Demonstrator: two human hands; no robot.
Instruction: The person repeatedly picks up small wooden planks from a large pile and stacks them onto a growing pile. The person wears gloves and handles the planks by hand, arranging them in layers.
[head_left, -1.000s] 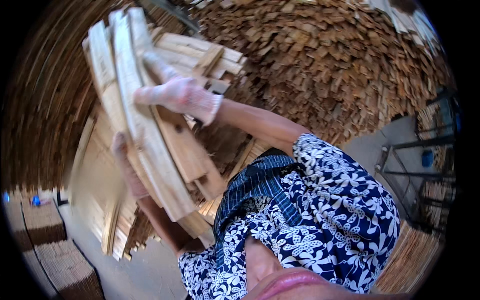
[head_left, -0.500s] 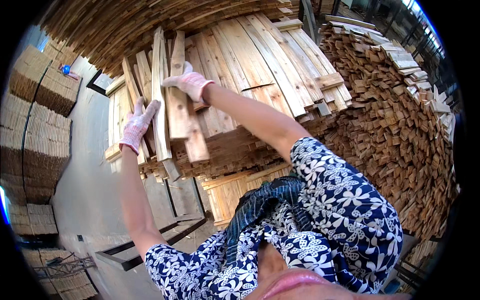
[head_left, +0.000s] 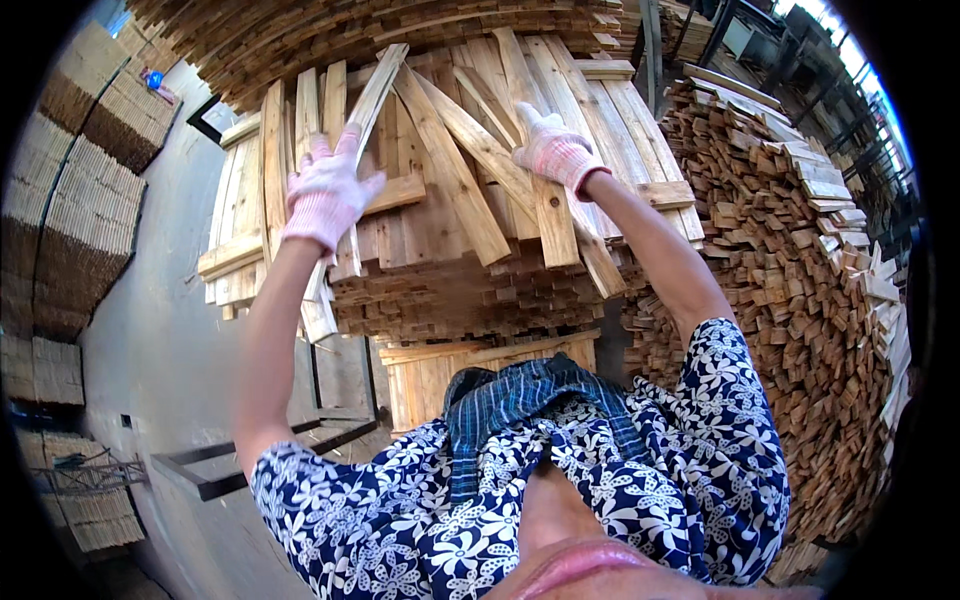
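My left hand [head_left: 328, 190], in a pink and white knitted glove, lies over a narrow plank [head_left: 380, 92] with its fingers spread and thumb out. That plank slants under the palm, and its lower end shows below the wrist. My right hand [head_left: 556, 152], gloved alike, is closed on the upper part of short planks [head_left: 554, 222]; its fingertips are partly hidden. Between the hands, a loose plank [head_left: 452, 170] lies slanted across others, and a short crosspiece [head_left: 398, 194] sits beside my left thumb. Beneath are wide boards [head_left: 628, 140] laid side by side on a stack.
Behind rises a large pile of lumber [head_left: 400, 30]. A tall heap of cut wood pieces [head_left: 760, 260] stands at the right. Bundled stacks [head_left: 95, 190] line the left beyond a grey floor [head_left: 190, 330]. A dark metal frame [head_left: 270, 465] stands low near my left elbow.
My right hand has moved right, taking short planks with it. My left hand has shifted right and now spreads over a slanted plank. Several loose planks between the hands now lie fanned out.
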